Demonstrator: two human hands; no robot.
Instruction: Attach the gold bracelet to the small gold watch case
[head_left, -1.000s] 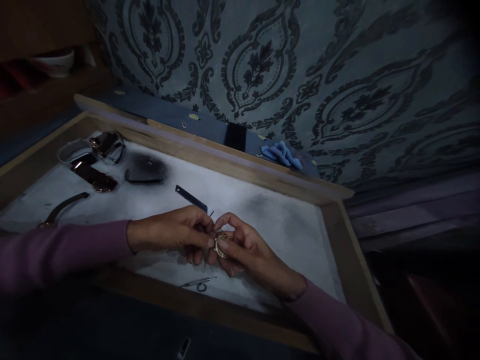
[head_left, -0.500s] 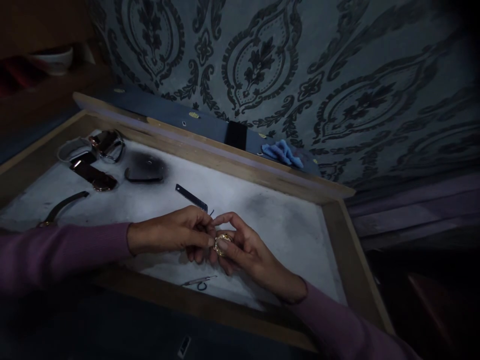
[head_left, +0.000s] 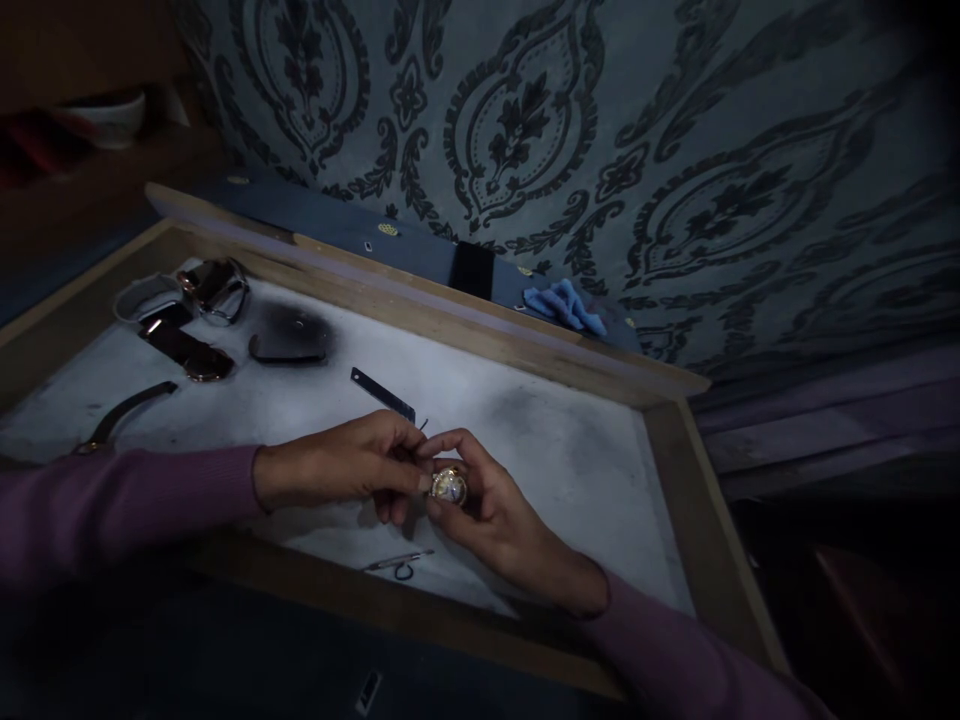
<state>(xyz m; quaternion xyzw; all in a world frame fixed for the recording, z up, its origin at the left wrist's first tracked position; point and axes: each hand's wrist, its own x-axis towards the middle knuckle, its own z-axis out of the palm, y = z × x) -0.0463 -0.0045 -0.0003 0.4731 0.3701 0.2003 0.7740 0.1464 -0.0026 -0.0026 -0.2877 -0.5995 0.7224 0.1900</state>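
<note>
Between both hands is a small gold watch case (head_left: pixel 449 487) with a pale round face turned up toward me. My right hand (head_left: pixel 495 510) grips it between thumb and fingers, the index finger arched over the top. My left hand (head_left: pixel 367 465) pinches at the watch's left edge with thumb and fingertips; whether a separate small part is in that pinch is hidden. Just beyond the left fingers lies a dark flat blade-like strip (head_left: pixel 382 394). Nearer me, below the hands, are a thin metal tool (head_left: pixel 397 561) and a small dark curved piece (head_left: pixel 404 573).
A wooden-rimmed tray (head_left: pixel 450 290) with a white bottom surrounds the work. At its left lie several watches (head_left: pixel 187 350), a dark strap (head_left: pixel 131 410) and a dark curved piece (head_left: pixel 287 352). Behind the rim sits a blue cloth (head_left: pixel 566 305), with a patterned wall beyond.
My right thumb has slid down off the watch, so its face now shows. The left hand has hardly moved.
</note>
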